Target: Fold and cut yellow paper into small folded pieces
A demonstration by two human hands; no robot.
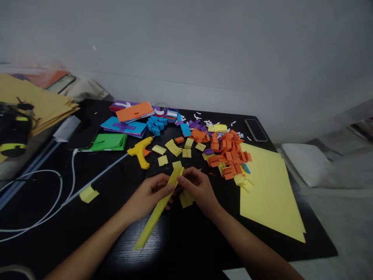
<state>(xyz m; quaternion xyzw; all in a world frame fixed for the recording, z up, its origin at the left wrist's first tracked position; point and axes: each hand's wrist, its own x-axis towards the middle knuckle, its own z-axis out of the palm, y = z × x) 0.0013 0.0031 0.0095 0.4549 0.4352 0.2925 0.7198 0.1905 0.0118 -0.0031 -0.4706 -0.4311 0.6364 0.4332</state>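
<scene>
A long folded yellow paper strip (pixel 157 213) slants over the black table, its upper end between my hands. My left hand (pixel 155 191) grips the strip with the thumb on top and the fingers beneath. My right hand (pixel 198 187) pinches the strip's upper end between thumb and fingers. Small folded yellow pieces (pixel 173 147) lie just beyond my hands, and another yellow piece (pixel 185 198) shows beneath my right hand. A pile of small orange folded pieces (pixel 229 151) is to the right. The yellow glue gun (pixel 140 152) rests beyond my left hand.
Large yellow sheets (pixel 268 194) and a phone (pixel 256 130) lie at the right. Green (pixel 107 142), blue (pixel 125 126) and orange (pixel 135 112) folded papers stand at the back. A white cable (pixel 61 186) loops at the left, near a lone yellow piece (pixel 89 193).
</scene>
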